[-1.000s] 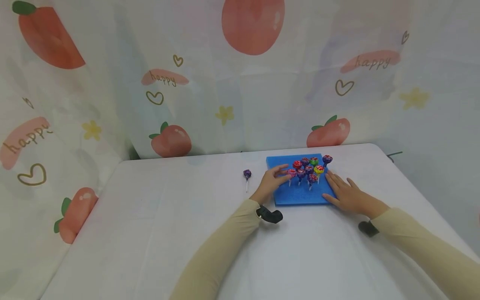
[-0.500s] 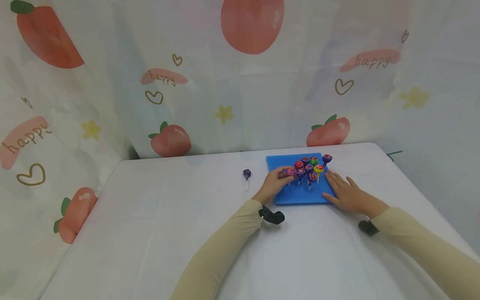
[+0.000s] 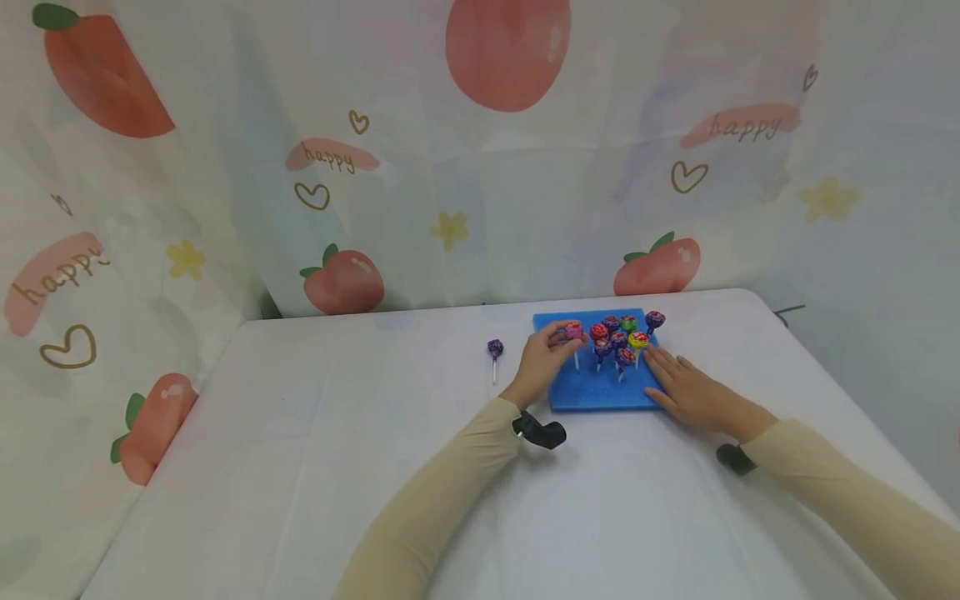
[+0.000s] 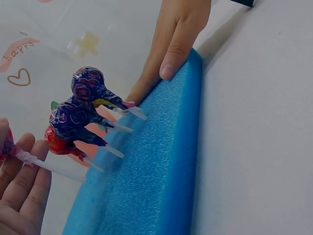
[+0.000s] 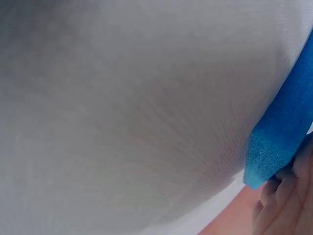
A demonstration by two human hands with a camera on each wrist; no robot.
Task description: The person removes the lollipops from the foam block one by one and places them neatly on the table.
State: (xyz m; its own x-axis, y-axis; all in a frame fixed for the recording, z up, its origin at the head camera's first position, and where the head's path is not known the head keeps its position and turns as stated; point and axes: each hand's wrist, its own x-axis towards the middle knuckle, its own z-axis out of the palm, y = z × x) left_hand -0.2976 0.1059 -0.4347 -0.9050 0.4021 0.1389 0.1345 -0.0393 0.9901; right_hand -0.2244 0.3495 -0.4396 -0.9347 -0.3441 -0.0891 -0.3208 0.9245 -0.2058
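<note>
My left hand (image 3: 542, 360) pinches a pink-wrapped lollipop (image 3: 573, 331) by its head, over the left part of a blue foam board (image 3: 592, 393). The lollipop's white stick (image 4: 58, 170) points down, its lower end right at the foam in the left wrist view. Beside it several other lollipops stand upright in the foam, among them a red one (image 3: 598, 332), a yellow one (image 3: 638, 340), a green one (image 3: 628, 322) and purple ones (image 4: 88, 83). My right hand (image 3: 693, 392) rests with straight fingers along the board's right edge.
A single purple lollipop (image 3: 495, 348) lies on the white tablecloth (image 3: 337, 433) left of the board. Behind the table hangs a printed curtain (image 3: 510, 192). A black wrist strap (image 3: 542, 432) sits at my left cuff.
The pink lollipop has risen and shifted a little left with my left hand, after the fingers closed on its head. My right fingers have slid slightly inward along the board's edge.
</note>
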